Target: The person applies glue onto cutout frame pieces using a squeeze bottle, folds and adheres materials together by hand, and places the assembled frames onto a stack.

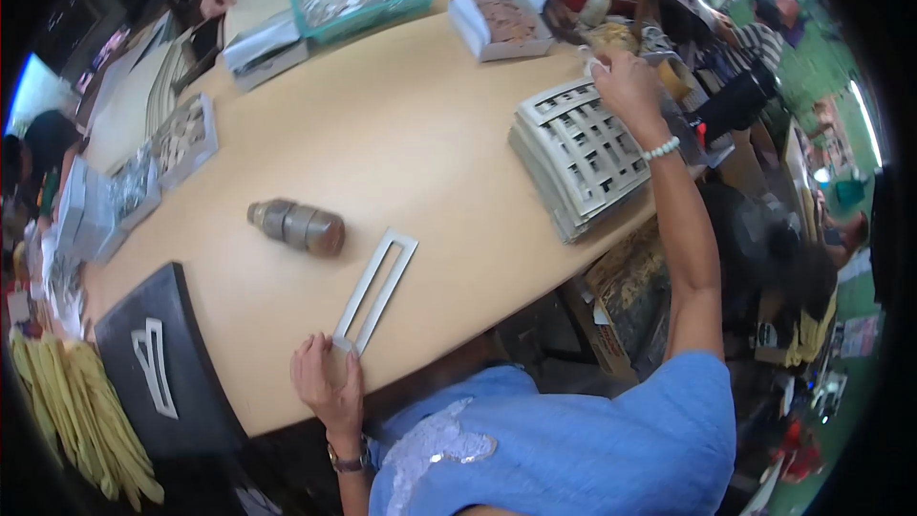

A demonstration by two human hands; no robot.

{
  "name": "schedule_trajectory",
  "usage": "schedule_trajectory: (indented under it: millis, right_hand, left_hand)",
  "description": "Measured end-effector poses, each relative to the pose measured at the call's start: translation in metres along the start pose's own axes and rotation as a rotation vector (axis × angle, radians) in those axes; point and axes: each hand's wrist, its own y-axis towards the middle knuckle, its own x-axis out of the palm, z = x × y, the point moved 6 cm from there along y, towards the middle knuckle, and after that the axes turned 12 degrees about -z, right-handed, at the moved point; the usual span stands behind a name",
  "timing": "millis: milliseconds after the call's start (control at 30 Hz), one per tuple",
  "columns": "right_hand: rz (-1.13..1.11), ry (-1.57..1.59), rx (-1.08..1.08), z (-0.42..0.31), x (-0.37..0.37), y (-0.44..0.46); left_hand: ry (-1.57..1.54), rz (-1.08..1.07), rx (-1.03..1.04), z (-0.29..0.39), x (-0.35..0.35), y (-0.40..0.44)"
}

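L hand point(330, 387): thumb + fingers closed on near end of single slotted frame point(385, 297), no gap seen between digits and end. Frame flat on table point(430, 172); long axis runs fwd of this grip, angled to R, far end free. I read L as the nearer hand; R hand point(629, 86) is well apart, fwd and to R.

R: fingertips drawn tog. on small white item point(597, 68), ID unclear, at far edge of stack of slotted frames point(551, 183). Stack lies bodyward of R grip; can't tell if touching.

Abt. L grip: brown bottle point(301, 227) on its side, fwd-L, beside frame. Black panel point(205, 373) to L. Box of pinkish pcs point(504, 21) is L of R grip, slightly fwd.
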Motion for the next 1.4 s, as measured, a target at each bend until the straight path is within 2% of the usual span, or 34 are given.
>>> schedule_trajectory:
  millis: [33, 133, 200, 267, 333, 467, 600, 767, 967, 1233, 1400]
  right_hand:
    - [-0.072, 0.062, -0.031, -0.026, -0.004, -0.010]
    - [-0.068, 0.275, -0.389, -0.111, 0.008, -0.053]
    - [-0.180, 0.499, -0.537, -0.170, 0.038, -0.079]
    - [-0.293, 0.608, -0.561, -0.229, 0.064, -0.109]
    - [-0.347, 0.529, -0.641, -0.281, 0.091, -0.130]
    - [-0.400, 0.508, -0.758, -0.318, 0.117, -0.145]
    - [-0.231, 0.703, -0.709, -0.286, 0.079, -0.144]
    - [-0.247, 0.809, -0.423, -0.218, 0.036, -0.159]
    - [-0.340, 1.019, -0.281, -0.171, 0.028, -0.184]
    - [-0.057, 1.180, -0.177, -0.140, 0.039, -0.201]
    - [-0.067, 1.223, -0.114, -0.135, 0.050, -0.198]
  left_hand:
    - [-0.010, -0.001, -0.009, -0.002, 0.000, -0.001]
    - [0.043, 0.020, 0.046, 0.001, -0.003, 0.000]
    - [0.031, 0.027, 0.043, 0.001, -0.002, 0.000]
    - [0.026, 0.036, 0.056, -0.001, -0.005, 0.001]
    - [0.016, 0.041, 0.070, -0.002, -0.005, 0.001]
    - [-0.041, 0.041, 0.065, -0.001, -0.010, 0.000]
    - [-0.080, 0.038, 0.041, -0.007, -0.010, -0.001]
    - [-0.103, 0.020, 0.020, -0.009, -0.010, -0.001]
    - [-0.109, 0.008, 0.014, -0.009, -0.009, -0.002]
    - [-0.090, 0.003, 0.014, -0.010, -0.008, -0.004]
    - [-0.095, 0.007, 0.012, -0.011, -0.007, -0.004]
